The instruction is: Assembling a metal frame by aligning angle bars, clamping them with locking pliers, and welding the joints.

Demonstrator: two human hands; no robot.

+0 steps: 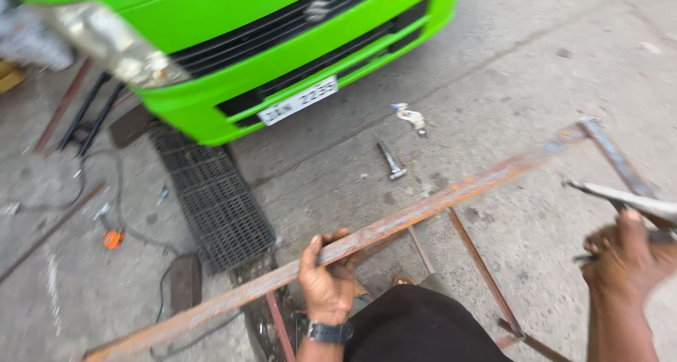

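Concrete ground (536, 59), grey and stained, carries everything in view, with the front of a bright green car (282, 45) filling the far left and a black drain grating (211, 200) set just below its bumper. A rusty angle-iron frame (437, 196) is held across the near part of the ground, running from the near left corner up towards the right edge, where a corner joint is already formed. Thinner rusty legs are seen hanging from the long bar. The left hand (326, 281), with a dark wristwatch, is wrapped around the long bar, fingers closed over its top edge. The right hand (624, 260) is closed on a blurred metal tool (624, 196) lying against the frame's right end; what kind of tool it is cannot be told. A hammer (390, 161) and a small white scrap (410, 115) lie untouched farther out, well apart from both hands. The frame appears partly assembled, judged from its joined corner and legs.
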